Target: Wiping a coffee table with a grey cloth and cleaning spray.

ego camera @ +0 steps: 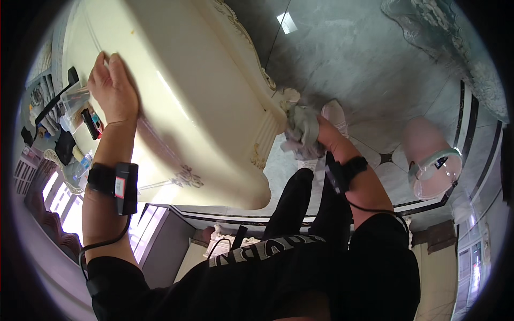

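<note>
My left hand (113,89) rests palm down on the glossy cream top of a carved table (180,72), fingers slightly apart and holding nothing. Low beside the table's carved corner and leg, my right hand (330,132) is closed on a crumpled grey cloth (304,128). The cloth touches or lies very near the carved ornament (290,96) there; its edge is blurred. A floral decoration (186,176) marks the table near its front corner. Both wrists wear black strapped devices with cables.
A pink bin (431,160) with a pale rim stands on the grey tiled floor at right. On the table's far left are a clear container (74,104), a black object (91,124) and a plastic bottle (83,163). My shoe (334,114) is near the cloth. Draped fabric (449,48) hangs top right.
</note>
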### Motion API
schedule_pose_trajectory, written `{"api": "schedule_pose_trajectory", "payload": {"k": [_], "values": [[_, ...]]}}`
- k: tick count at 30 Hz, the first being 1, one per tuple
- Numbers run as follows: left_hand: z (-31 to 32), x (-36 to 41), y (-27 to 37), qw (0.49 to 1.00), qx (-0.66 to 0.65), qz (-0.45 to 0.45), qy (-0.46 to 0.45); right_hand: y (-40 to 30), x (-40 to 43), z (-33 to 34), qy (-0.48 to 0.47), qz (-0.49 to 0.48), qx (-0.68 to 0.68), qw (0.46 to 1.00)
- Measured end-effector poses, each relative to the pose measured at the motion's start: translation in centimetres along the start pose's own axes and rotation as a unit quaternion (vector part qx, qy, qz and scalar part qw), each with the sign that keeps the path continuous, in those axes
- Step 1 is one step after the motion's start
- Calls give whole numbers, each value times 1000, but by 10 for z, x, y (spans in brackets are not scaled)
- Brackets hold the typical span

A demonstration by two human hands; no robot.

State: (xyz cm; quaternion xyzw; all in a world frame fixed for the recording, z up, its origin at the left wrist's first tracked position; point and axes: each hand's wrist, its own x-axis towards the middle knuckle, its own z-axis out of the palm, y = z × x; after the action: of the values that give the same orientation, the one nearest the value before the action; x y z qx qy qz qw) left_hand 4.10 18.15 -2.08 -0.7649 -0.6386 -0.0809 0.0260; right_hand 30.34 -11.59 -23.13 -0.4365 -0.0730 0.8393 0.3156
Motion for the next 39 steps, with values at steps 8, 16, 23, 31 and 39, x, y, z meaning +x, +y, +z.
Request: {"api": "schedule_pose_trajectory", "payload": {"k": [8,16,23,31,39], "values": [[10,-5,-2,999,-13,-36,3,-76,52,69,171,53,-524,833],[5,-9,12,998,-3,-55,-2,-53,78,50,133,70,-472,869],[3,-11,16,998,-12,-66,-9,-99,98,69,24,45,-621,782],[4,-14,15,998,-14,-56,-15,-122,100,26,-85,103,-567,813],[4,-14,13,998,-28,-57,-12,-87,93,57,24,125,-569,812]]}}
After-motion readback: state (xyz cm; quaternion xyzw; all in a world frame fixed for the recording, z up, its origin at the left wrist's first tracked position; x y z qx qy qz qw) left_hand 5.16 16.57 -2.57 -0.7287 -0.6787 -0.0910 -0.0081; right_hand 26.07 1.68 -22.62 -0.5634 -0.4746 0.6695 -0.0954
